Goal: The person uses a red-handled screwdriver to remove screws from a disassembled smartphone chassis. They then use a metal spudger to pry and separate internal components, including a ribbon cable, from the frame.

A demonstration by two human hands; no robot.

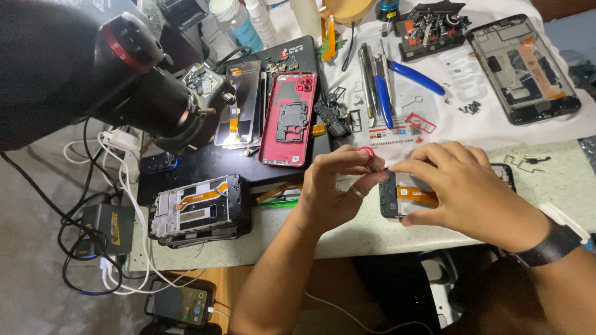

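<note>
Left hand (335,186) curled, thumb and forefinger pinched narrow on a small red-capped tool (366,155), ring on one finger, tool tip hidden at the phone's top edge. Right hand (462,186) spread flat over an opened phone (403,198), fingers fairly wide, fingertips (397,167) pressing the near-left corner just beside the left thumb; black watch strap at the wrist. Phone lying on the pale green mat (559,167) directly under the right palm, back off, orange flex strip showing between the two hands, far end peeking out beyond the right knuckles. Left of the left hand, well apart, a second stripped phone frame (198,214) with an orange ribbon, flat at the mat's edge. Beyond the left fingers, a red back cover (288,118) face-down on a black pad (186,174), with a stack of screens (242,102) beside it. Further beyond both hands, on a white sheet: blue-handled pliers (416,77), tweezers (367,77), small black parts, loose screws and a red card tray (420,122). Beyond the right hand, well apart, another opened phone (524,68) with a peach strip, and a tray of scrap parts (431,28). At far left, a black microscope (143,93) overhanging the pad, cables and a charger (108,226) below it. Below the left forearm, a lit phone (180,303) on a cable.
</note>
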